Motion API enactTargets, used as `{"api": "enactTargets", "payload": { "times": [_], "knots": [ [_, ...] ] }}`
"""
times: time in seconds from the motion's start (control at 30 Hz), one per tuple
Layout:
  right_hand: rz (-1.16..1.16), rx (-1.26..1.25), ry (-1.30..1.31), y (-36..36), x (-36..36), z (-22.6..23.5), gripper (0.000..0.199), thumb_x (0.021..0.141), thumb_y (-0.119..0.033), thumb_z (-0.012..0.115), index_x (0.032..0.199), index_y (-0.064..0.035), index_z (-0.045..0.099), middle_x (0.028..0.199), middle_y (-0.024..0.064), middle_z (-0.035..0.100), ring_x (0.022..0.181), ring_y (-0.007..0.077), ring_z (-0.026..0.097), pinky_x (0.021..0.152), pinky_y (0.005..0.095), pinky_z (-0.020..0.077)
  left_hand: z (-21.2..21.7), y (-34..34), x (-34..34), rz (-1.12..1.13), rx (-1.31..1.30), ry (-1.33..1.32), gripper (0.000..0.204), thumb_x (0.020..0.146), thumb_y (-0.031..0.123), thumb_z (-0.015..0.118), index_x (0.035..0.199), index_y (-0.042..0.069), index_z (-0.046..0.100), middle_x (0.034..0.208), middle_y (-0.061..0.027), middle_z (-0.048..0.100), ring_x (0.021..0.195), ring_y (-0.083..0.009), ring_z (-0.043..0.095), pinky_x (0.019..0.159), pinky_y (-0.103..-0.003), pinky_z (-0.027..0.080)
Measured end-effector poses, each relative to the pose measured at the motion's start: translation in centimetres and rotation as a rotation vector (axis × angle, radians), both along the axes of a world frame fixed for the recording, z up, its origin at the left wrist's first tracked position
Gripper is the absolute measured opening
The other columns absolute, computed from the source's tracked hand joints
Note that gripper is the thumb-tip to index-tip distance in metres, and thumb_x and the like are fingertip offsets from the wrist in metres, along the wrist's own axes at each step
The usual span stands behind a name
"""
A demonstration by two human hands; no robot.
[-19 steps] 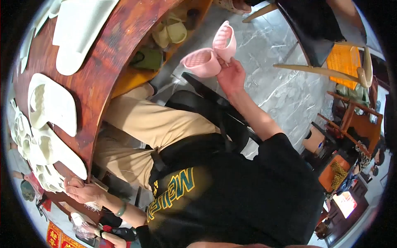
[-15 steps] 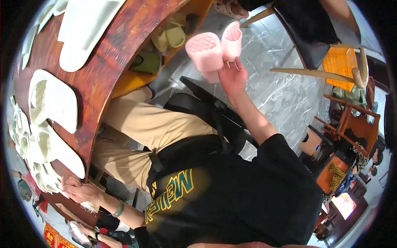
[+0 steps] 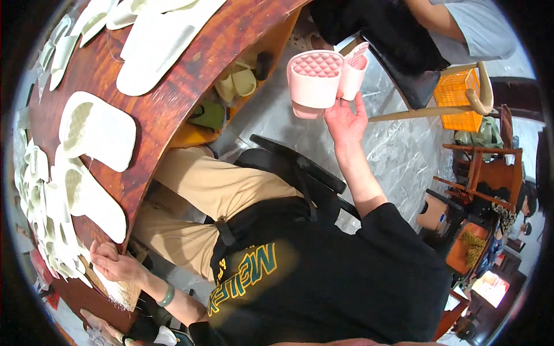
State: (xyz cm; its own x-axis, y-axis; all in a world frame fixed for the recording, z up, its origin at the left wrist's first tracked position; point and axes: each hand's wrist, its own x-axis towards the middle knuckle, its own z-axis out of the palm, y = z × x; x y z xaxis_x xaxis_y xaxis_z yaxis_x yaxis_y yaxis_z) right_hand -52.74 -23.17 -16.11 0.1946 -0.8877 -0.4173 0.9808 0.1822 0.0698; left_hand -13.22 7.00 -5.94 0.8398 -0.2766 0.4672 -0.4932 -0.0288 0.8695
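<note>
The pair of pink slippers (image 3: 315, 89) is up in the air over the grey marbled floor (image 3: 386, 150), well apart from the counter (image 3: 164, 109), in the right hand (image 3: 348, 124). That hand has its palm toward the camera, one digit raised beside the slipper on the right and the other fingers bent up against the lower parts of the pair; they seem to be pinching it there, though the exact hold is hidden behind the slippers. The quilted insoles and broad smooth straps look like moulded foam, so I would expect the pair to be light, springy and hard to break, with straps that give when squeezed and may be a little slick. The firmest hold is probably across the thicker sole edges, both soles caught together; a grip on one strap alone would likely let the other slipper swing. The left hand (image 3: 118, 267), with a green bangle (image 3: 167, 295) at its wrist, is at the counter's edge, fingers curled loosely in; I cannot tell whether they pinch anything. Just beside it is a pale bristly thing (image 3: 119, 291), and near it on the counter lie white slippers (image 3: 107, 214)
</note>
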Motion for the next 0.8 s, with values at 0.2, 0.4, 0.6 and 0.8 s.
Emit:
{"api": "enactTargets", "payload": {
  "times": [0.2, 0.4, 0.6, 0.8],
  "knots": [
    [0.005, -0.215, -0.005, 0.4, -0.3, 1.5, 0.044, 0.090, -0.028, 0.045, 0.127, -0.0048, 0.042, 0.131, 0.0143, 0.044, 0.123, 0.0288, 0.039, 0.106, 0.0448, 0.0273, -0.3, 1.4, 1.0, -0.036, -0.066, -0.036, 0.034, 0.099, 0.023, 0.034, 0.095, -0.008, 0.050, 0.056, 0.0025, 0.025, 0.052, -0.0072, 0.024, 0.051, -0.022, 0.024],
    [0.040, -0.266, 0.058, 2.3, -0.7, 3.0, 0.042, 0.089, -0.029, 0.047, 0.121, -0.0030, 0.048, 0.119, 0.0118, 0.054, 0.112, 0.0259, 0.050, 0.098, 0.0416, 0.0382, -0.5, 2.0, 0.4, -0.054, -0.119, 0.025, 0.033, 0.099, 0.022, 0.033, 0.095, -0.006, 0.051, 0.056, 0.0029, 0.026, 0.051, -0.0067, 0.023, 0.050, -0.022, 0.023],
    [0.001, -0.275, 0.400, 2.8, -0.1, 4.4, 0.050, 0.088, -0.037, 0.046, 0.127, -0.0066, 0.044, 0.126, 0.0096, 0.050, 0.113, 0.0291, 0.049, 0.098, 0.0438, 0.0390, -0.4, 2.1, 0.4, -0.094, -0.137, 0.059, 0.032, 0.099, 0.022, 0.034, 0.094, -0.006, 0.050, 0.056, 0.0027, 0.025, 0.051, -0.0068, 0.023, 0.051, -0.022, 0.021],
    [0.143, -0.422, 0.315, 3.0, 1.3, 7.4, 0.055, 0.090, -0.044, 0.042, 0.130, -0.0058, 0.039, 0.124, 0.0175, 0.049, 0.109, 0.0330, 0.053, 0.094, 0.0492, 0.0427, -1.0, 2.9, 1.3, -0.147, -0.164, 0.028, 0.032, 0.098, 0.022, 0.035, 0.091, -0.005, 0.052, 0.056, 0.0027, 0.025, 0.051, -0.0072, 0.024, 0.050, -0.023, 0.022]
  ]
}}
